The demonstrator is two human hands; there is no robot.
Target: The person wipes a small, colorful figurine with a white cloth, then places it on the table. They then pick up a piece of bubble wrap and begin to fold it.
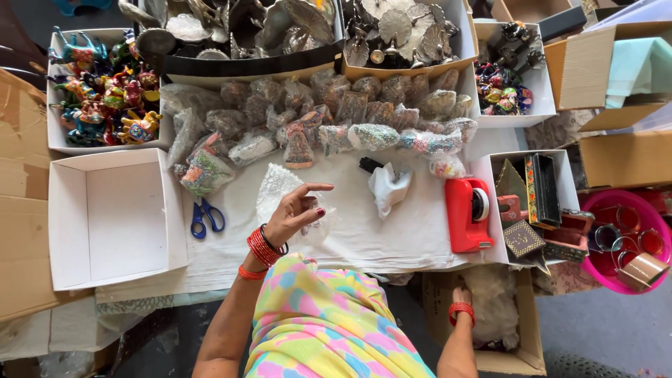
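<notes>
My left hand sits at the centre of the frame, its grip loosely closed around a small object wrapped in clear bubble wrap, thumb and lower fingers pinching the wrap while the index finger sticks out straight toward the right. The wrapped piece rests on the white cloth that covers the worktop, just below the middle of the picture. My right hand is low at the right, reaching down into an open cardboard box of pale stuffing below the worktop edge; only the wrist with its red bangle shows, so I cannot tell how far that grip is open or whether it has hold of anything. Just left of the left hand lie blue-handled scissors, and beyond them an empty white box at the left edge. To the right of centre lies a crumpled white cloth, and further right a red tape dispenser. Across the upper middle runs a row of bubble-wrapped figurines. At the upper left a white tray holds brightly painted figurines, and along the top edge are boxes of silvery metal pieces. A pink tub sits at the far right.
</notes>
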